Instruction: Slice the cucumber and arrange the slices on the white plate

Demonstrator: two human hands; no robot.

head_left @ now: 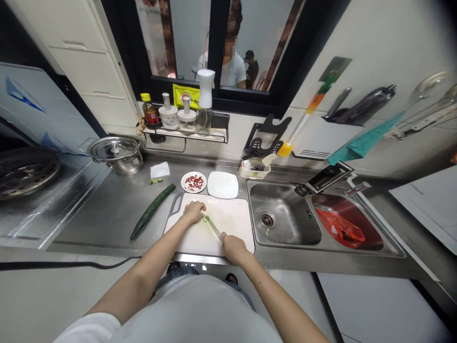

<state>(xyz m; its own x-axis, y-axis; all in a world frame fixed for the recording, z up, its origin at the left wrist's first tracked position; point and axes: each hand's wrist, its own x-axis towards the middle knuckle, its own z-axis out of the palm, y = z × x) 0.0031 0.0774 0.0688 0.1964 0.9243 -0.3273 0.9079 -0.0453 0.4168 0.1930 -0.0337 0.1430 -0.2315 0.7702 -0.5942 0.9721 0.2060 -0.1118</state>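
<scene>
One green-rimmed piece [206, 219] is seen on the white cutting board [233, 221], at the far end of the knife [215, 229] and just beside the left hand [194, 212]; whether it is touched by the blade cannot be told at this size. Cutting appears to be the step in hand, judged from how knife and piece are lined up. For the next move, a steady piece and fingertips tucked clear of the edge would be called for, with the blade lowered straight. The knife handle is wrapped by the right hand [233, 248], fingers closed on it, blade pointed away from the body and toward the left hand. The left hand is set palm-down on the board, fingers bent and held near each other; whether anything is clamped under them is hidden. Pale bits [210, 201] are scattered behind the hands. Left of the board, a whole cucumber [152, 213] is laid slantwise on the steel surface [107, 205], untouched. Past the board's back edge, a round plate [184, 186] with red chopped bits [193, 182] is placed next to a white square plate [223, 185]. Farther right, a sink [285, 209] is set into the surface.
</scene>
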